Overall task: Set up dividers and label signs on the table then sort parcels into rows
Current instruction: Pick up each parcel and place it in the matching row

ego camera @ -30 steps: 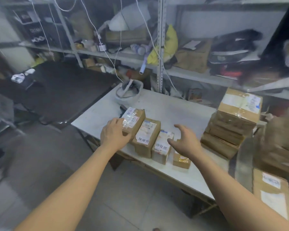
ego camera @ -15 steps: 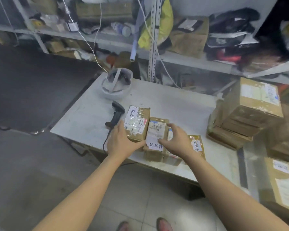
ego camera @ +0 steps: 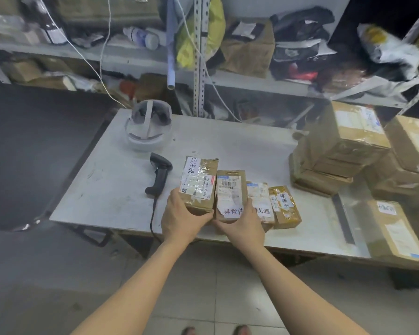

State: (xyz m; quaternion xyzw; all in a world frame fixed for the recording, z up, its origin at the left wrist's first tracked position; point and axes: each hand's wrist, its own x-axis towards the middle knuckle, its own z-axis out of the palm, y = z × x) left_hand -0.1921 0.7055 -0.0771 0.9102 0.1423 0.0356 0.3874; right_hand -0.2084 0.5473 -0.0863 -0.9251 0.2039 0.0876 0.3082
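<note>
Head view: left hand grips leftmost parcel; right hand clasps the 2nd parcel.

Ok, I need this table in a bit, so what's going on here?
A person stands at the white table and seems to be lining up four small labelled parcels side by side near its front edge. The left hand grips the near end of the leftmost parcel. The right hand holds the near end of the second parcel. The third parcel and fourth parcel lie further right. A barcode scanner lies left of the row, and a stack of bigger boxes sits at the right.
</note>
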